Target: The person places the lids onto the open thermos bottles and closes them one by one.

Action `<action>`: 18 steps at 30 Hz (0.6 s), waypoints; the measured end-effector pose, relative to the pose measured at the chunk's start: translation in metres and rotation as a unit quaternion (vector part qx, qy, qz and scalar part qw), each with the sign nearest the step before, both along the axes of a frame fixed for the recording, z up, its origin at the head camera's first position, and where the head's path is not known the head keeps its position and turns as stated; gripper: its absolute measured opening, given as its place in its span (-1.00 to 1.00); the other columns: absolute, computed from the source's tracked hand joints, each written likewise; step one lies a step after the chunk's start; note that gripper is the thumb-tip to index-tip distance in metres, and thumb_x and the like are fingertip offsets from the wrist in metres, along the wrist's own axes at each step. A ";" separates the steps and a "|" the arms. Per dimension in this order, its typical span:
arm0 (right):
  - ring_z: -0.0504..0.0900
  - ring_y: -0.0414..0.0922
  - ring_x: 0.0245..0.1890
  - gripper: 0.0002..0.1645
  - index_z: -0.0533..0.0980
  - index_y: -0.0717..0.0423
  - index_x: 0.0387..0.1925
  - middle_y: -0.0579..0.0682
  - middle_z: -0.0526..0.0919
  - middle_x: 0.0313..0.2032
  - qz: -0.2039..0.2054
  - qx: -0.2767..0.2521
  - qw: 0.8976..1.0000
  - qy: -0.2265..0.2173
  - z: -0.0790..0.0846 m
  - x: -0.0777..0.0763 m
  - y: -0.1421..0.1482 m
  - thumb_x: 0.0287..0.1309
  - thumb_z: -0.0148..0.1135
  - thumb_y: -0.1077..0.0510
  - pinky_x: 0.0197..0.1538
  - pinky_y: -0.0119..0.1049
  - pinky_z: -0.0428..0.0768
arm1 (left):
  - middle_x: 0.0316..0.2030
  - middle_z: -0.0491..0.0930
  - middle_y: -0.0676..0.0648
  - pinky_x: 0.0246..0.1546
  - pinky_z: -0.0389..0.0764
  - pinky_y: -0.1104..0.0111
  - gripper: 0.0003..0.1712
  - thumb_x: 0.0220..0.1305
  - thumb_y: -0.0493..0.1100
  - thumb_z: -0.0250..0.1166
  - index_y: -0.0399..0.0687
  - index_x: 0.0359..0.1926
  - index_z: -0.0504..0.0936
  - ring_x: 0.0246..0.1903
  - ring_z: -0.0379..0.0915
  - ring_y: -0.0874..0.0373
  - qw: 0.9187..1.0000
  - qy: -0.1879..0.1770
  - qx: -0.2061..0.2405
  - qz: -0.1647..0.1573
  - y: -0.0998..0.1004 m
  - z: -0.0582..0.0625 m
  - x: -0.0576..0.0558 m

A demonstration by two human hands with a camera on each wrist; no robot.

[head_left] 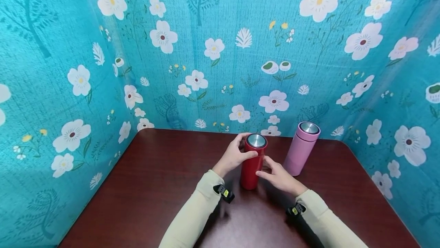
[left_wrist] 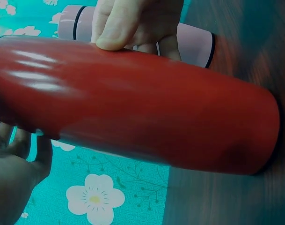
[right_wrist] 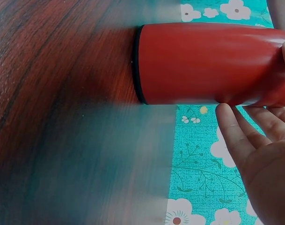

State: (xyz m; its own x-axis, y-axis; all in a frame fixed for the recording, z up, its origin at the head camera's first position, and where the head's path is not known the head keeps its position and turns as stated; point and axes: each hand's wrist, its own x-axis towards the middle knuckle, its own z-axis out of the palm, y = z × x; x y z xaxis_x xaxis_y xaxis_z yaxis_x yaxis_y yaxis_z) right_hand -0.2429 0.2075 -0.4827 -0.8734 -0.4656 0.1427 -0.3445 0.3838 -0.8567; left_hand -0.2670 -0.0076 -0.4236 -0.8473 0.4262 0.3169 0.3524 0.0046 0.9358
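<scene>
A red thermos bottle (head_left: 249, 171) with a silver-topped lid (head_left: 256, 140) stands nearly upright, its black-rimmed base (right_wrist: 137, 63) at the tabletop. My left hand (head_left: 233, 157) holds it near the top, thumb across the front and fingers round the back. Lower on the other side, my right hand (head_left: 280, 178) touches the bottle with its thumb and fairly straight fingertips. In the left wrist view the right thumb (left_wrist: 113, 35) lies at the red bottle's edge. Just right of that hand is a pink thermos bottle (head_left: 300, 150), upright with a silver-topped lid, partly hidden in the left wrist view.
Both bottles are on a dark red-brown wooden table (head_left: 158, 171) with rounded back corners. Turquoise cloth (head_left: 213, 80) printed with white flowers hangs behind it and along both sides. Each wrist carries a black strap (head_left: 224, 193) over a pale sleeve.
</scene>
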 end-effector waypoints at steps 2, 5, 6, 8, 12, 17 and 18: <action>0.53 -0.08 0.07 -0.29 0.21 -0.18 0.29 -0.07 0.49 0.13 0.004 -0.003 1.000 0.003 -0.001 0.000 0.001 0.16 0.28 -0.05 0.04 -0.21 0.53 | 0.03 0.47 0.02 -0.13 0.57 0.30 -0.30 0.14 -0.08 0.37 0.09 0.28 0.29 0.00 0.42 0.13 1.000 0.000 -0.005 -0.004 -0.001 -0.001 -0.001; 0.53 -0.05 0.07 -0.29 0.20 -0.14 0.30 -0.03 0.49 0.14 0.012 -0.006 1.000 0.011 -0.001 -0.002 0.002 0.17 0.26 -0.03 0.03 -0.20 0.54 | 0.06 0.47 0.00 -0.12 0.57 0.31 -0.30 0.17 -0.06 0.34 0.10 0.31 0.29 0.00 0.42 0.14 1.000 0.002 -0.011 -0.015 -0.002 0.000 -0.002; 0.53 -0.03 0.07 -0.29 0.20 -0.12 0.31 0.00 0.49 0.14 0.016 -0.008 1.000 0.013 0.000 -0.003 0.002 0.18 0.26 -0.02 0.03 -0.19 0.54 | 0.08 0.46 -0.01 -0.10 0.56 0.31 -0.29 0.18 -0.06 0.33 0.09 0.33 0.28 0.01 0.41 0.14 1.000 0.002 -0.012 -0.022 -0.003 0.001 -0.003; 0.53 0.00 0.07 -0.28 0.19 -0.08 0.32 0.03 0.48 0.14 0.020 -0.010 1.000 0.017 0.000 -0.003 0.002 0.19 0.25 0.00 0.03 -0.18 0.54 | 0.12 0.45 -0.04 -0.07 0.55 0.30 -0.28 0.21 -0.07 0.31 0.07 0.36 0.25 0.04 0.40 0.13 0.999 0.001 -0.014 -0.038 -0.004 0.002 -0.004; 0.53 0.02 0.07 -0.28 0.18 -0.07 0.32 0.05 0.48 0.14 0.021 -0.012 1.000 0.015 0.000 -0.001 0.003 0.19 0.25 0.01 0.03 -0.18 0.54 | 0.20 0.37 -0.10 0.01 0.49 0.28 -0.24 0.26 -0.11 0.25 0.03 0.41 0.14 0.12 0.33 0.08 0.998 0.005 -0.021 -0.058 -0.006 0.003 -0.004; 0.53 -0.04 0.07 -0.30 0.20 -0.12 0.31 0.00 0.49 0.14 0.023 -0.017 1.000 0.009 -0.001 -0.001 0.002 0.19 0.25 -0.02 0.03 -0.22 0.53 | 0.19 0.37 -0.08 0.01 0.49 0.27 -0.26 0.22 -0.16 0.24 0.03 0.38 0.15 0.14 0.31 0.07 0.998 0.007 -0.004 -0.059 -0.006 0.002 -0.001; 0.53 -0.06 0.07 -0.31 0.21 -0.14 0.30 -0.02 0.49 0.13 0.022 -0.018 1.000 0.008 -0.001 -0.001 0.001 0.18 0.25 -0.02 0.04 -0.23 0.53 | 0.17 0.38 -0.06 -0.01 0.51 0.27 -0.26 0.21 -0.15 0.27 0.04 0.37 0.18 0.12 0.33 0.09 0.998 0.006 0.000 -0.055 -0.005 0.002 -0.001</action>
State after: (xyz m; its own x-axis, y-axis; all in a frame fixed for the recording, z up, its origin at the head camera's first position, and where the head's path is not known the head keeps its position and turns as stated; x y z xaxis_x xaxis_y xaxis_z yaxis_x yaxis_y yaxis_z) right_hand -0.2442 0.2088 -0.4835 -0.8497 -0.4981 0.1729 -0.3736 0.3375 -0.8640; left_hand -0.2680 -0.0128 -0.4216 -0.7917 0.5161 0.3268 0.3624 -0.0339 0.9314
